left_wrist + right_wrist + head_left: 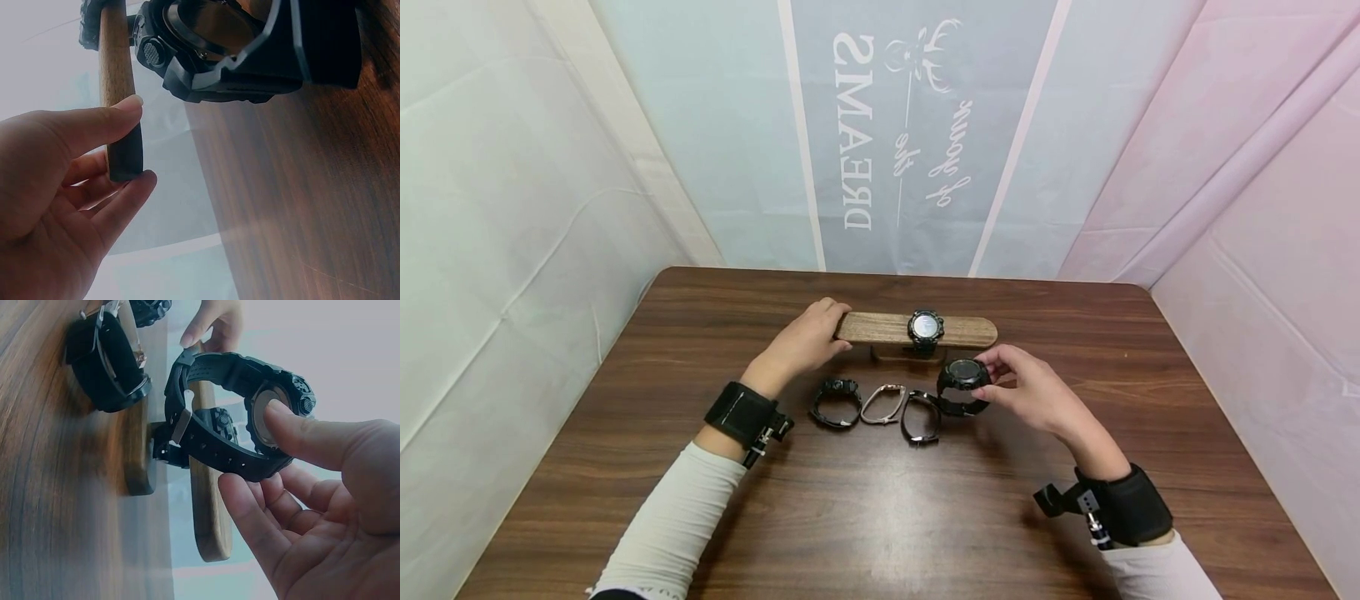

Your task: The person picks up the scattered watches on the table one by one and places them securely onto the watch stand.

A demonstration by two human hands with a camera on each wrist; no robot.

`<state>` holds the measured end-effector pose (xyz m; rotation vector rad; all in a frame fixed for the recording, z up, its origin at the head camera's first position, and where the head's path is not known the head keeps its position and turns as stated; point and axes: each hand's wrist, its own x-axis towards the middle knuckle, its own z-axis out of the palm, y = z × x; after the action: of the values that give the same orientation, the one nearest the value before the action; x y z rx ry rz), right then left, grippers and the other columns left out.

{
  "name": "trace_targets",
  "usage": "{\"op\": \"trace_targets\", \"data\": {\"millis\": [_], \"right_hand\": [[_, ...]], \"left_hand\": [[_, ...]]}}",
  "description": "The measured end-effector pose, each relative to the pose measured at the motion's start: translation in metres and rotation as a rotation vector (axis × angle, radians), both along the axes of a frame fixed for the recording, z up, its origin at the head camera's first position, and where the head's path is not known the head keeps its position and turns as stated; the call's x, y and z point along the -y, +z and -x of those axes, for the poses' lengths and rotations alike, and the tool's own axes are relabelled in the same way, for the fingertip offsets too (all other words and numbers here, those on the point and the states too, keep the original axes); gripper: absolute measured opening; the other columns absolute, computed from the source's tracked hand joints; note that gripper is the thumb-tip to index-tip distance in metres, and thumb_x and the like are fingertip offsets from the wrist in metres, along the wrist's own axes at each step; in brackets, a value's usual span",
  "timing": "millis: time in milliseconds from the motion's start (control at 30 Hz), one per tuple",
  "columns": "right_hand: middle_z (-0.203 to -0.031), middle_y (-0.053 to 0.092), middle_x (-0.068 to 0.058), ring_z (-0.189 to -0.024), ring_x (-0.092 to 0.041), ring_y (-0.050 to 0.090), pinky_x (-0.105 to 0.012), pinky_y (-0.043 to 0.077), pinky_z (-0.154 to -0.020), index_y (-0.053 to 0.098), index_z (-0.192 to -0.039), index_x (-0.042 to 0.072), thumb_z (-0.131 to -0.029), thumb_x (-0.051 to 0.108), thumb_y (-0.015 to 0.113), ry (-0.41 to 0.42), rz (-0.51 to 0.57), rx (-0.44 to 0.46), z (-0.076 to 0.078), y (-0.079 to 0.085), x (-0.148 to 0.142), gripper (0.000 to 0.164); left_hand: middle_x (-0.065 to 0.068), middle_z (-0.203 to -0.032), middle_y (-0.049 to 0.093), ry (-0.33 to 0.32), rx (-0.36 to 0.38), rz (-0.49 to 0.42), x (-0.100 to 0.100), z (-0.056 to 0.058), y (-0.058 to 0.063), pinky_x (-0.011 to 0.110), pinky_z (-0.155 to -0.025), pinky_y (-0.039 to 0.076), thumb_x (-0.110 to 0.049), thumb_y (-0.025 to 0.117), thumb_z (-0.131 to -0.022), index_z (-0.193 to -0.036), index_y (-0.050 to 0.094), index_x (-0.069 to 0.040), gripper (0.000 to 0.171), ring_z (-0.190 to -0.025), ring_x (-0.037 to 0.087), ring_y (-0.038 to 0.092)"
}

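My left hand (803, 340) grips the left end of a wooden watch stand's bar (880, 328), thumb and fingers on either side of it in the left wrist view. Round the bar sits a black digital watch (925, 325). In front of the stand's right half, my right hand (1033, 390) holds another black watch (964, 373) by its case. The right wrist view shows its buckled strap (219, 447) as a closed loop, with the thumb on the case back (265, 415).
On the table (880, 517) before the stand lie a black watch (837, 421), a slim light-coloured watch or bracelet (874, 417) and a dark-strapped watch (920, 437). The stand has a wooden base (139, 469). A printed curtain (902, 242) hangs behind the table.
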<state>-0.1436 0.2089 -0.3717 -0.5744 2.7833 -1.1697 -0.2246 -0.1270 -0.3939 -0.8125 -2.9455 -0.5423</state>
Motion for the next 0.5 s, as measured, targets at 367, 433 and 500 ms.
{"op": "trace_targets", "data": {"millis": [367, 433, 500], "right_hand": [[-0.097, 0.058, -0.002, -0.089, -0.016, 0.056, -0.038, 0.054, -0.078, 0.059, -0.105, 0.011, -0.075, 0.015, 0.076, -0.025, 0.035, -0.112, -0.007, 0.007, 0.008, 0.035], [-0.096, 0.058, -0.002, -0.089, -0.016, 0.057, -0.036, 0.054, -0.077, 0.059, -0.105, 0.010, -0.074, 0.013, 0.076, -0.036, 0.048, -0.122, -0.008, 0.008, 0.010, 0.035], [-0.096, 0.058, -0.002, -0.088, -0.015, 0.056, -0.034, 0.054, -0.077, 0.059, -0.104, 0.011, -0.073, 0.012, 0.077, -0.047, 0.057, -0.141, -0.010, 0.008, 0.013, 0.036]], "left_hand": [[0.014, -0.118, 0.050, -0.001, -0.006, -0.009, 0.000, 0.000, -0.001, 0.039, -0.090, 0.044, -0.026, 0.067, -0.085, -0.129, 0.046, 0.000, 0.055, -0.106, 0.025, 0.048], [0.014, -0.118, 0.050, -0.002, -0.010, -0.009, 0.000, 0.000, -0.001, 0.039, -0.090, 0.044, -0.026, 0.067, -0.084, -0.128, 0.046, 0.000, 0.055, -0.106, 0.025, 0.048], [0.014, -0.118, 0.050, -0.001, -0.010, -0.013, 0.000, 0.000, -0.001, 0.039, -0.090, 0.044, -0.025, 0.067, -0.084, -0.129, 0.046, 0.000, 0.055, -0.106, 0.025, 0.048]]}}
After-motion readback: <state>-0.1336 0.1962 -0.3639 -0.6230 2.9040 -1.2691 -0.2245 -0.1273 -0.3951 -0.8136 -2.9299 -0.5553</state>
